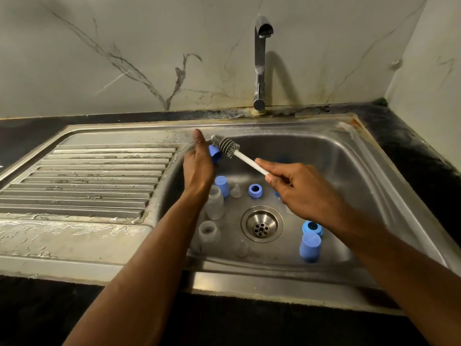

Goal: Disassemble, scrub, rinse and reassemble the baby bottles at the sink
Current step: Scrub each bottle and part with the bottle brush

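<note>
Scrubbing is the step in hand, judging by how things lie: the left hand holds a small blue plastic bottle cap above the left side of the stainless steel sink basin, its fingers wrapped around the far side of the cap and its thumb pointing up. The right hand pinches the white handle of a bottle brush with a grey bristled head between thumb and fingers, the other fingers curled under. The bristles sit just beside the cap's open end, touching it or very nearly; which cannot be told.

Disassembly looks finished. On the basin floor, around the round metal drain, lie the separated parts: two clear plastic bottle bodies at the left, one standing and one seen from above, a second blue cap standing just behind them, a clear silicone teat, a blue screw ring, and at the right another blue ring with a third blue cap in front of it. A further teat seems to lie near the front wall, too faint to be sure.

The chrome tap shows no water running. The ridged steel draining board at the left is wet.

Next, the brush head likely needs to go into the cap's opening and turn, while the left hand keeps the cap steady against the push.
</note>
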